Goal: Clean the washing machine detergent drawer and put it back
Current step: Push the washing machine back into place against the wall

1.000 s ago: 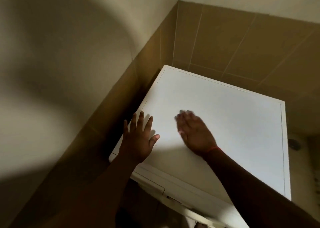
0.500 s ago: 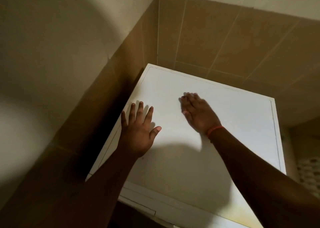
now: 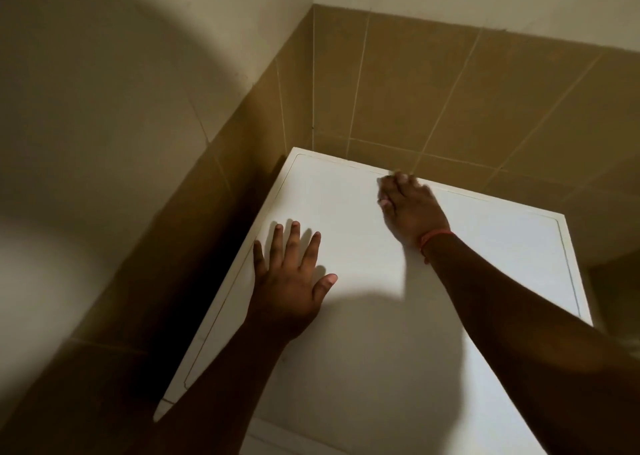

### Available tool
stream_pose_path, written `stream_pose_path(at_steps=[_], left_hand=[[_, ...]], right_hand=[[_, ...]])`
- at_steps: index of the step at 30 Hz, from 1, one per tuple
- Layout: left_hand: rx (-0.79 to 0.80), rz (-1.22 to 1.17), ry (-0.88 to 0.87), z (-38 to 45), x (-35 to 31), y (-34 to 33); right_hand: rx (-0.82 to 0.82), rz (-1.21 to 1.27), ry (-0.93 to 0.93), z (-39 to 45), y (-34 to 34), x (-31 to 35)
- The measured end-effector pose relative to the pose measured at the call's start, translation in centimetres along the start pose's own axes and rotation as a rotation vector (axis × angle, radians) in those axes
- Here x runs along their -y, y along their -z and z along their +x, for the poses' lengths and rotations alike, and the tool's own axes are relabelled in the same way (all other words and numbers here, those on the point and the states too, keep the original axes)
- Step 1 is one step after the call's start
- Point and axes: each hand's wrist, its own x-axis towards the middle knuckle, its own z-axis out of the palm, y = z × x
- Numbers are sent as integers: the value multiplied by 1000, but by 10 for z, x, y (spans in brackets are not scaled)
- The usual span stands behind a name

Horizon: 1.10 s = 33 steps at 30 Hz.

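Observation:
The white top of the washing machine point(image 3: 485, 264) fills the lower middle of the head view, set into a tiled corner. My left hand point(image 3: 289, 278) lies flat on its left side, fingers spread and straight. My right hand point(image 3: 410, 209) reaches far back, palm down, with its fingertips at the rear edge of the top; it is blurred, and I see nothing in it. A red band circles my right wrist. The detergent drawer is out of view.
Brown wall tiles point(image 3: 433, 84) rise behind and to the left of the machine, with pale wall point(image 3: 121, 74) above them. A dark narrow gap point(image 3: 242, 219) runs between the machine's left side and the wall. To the right of the machine lies shadowed floor.
My right hand has slid away from me across the top, from the middle to the rear edge. My left hand has stayed flat in place. The camera has moved closer over the machine.

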Motion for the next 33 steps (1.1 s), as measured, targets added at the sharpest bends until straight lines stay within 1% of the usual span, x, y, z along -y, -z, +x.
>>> stream_pose_path(at_steps=[2, 3, 6, 7, 9, 10, 11, 13, 14, 16, 17, 18, 20, 21, 22, 24, 25, 26, 28, 29, 31, 32, 33], left_hand=[[-2, -11, 14, 4, 4, 1], [-6, -12, 23, 5, 7, 2], [-9, -15, 43, 7, 14, 2], [-8, -20, 48, 6, 17, 1], [-15, -33, 59, 4, 22, 0], [-23, -39, 63, 2, 25, 0], [-32, -42, 62, 1, 28, 1], [-54, -45, 56, -1, 34, 2], [-63, -49, 57, -2, 36, 3], [-81, -57, 77, -3, 42, 5], [-91, -60, 89, -3, 46, 5], [-97, -65, 95, -4, 48, 6], [-105, -81, 87, -7, 55, 6], [-114, -92, 83, -9, 58, 6], [-120, -102, 85, -11, 61, 7], [-131, -118, 92, -14, 66, 8], [-139, -123, 95, -15, 69, 8], [-142, -127, 93, -17, 70, 8], [-140, -126, 86, -20, 71, 6], [-138, -125, 87, -21, 72, 4], [-131, -127, 99, -23, 74, 1], [-129, -129, 106, -24, 74, 1], [-129, -133, 113, -25, 74, 0]], right_hand=[[-22, 54, -277, 10, 0, 7], [-18, 56, -322, 14, -2, 16], [-6, 64, -48, 25, -3, 40], [9, 63, -70, 31, -4, 45], [7, 98, -291, 43, -4, 57], [-4, 109, -315, 49, -5, 69], [5, 123, -235, 52, -8, 82], [33, 125, -13, 63, -10, 102], [44, 120, 0, 70, -10, 109], [29, 137, -193, 82, -10, 123], [21, 145, -245, 88, -10, 134], [16, 162, -208, 93, -11, 144], [51, 198, -14, 104, -11, 162], [58, 179, 50, 110, -11, 165], [74, 161, 36, 115, -11, 168], [87, 135, -75, 120, -9, 173], [61, 124, -61, 121, -10, 178], [48, 117, 15, 121, -12, 182], [81, 110, 183, 123, -11, 182], [88, 107, 185, 126, -10, 178], [105, 111, 54, 123, -11, 176], [102, 94, 58, 116, -11, 180], [95, 85, 150, 107, -13, 187]])
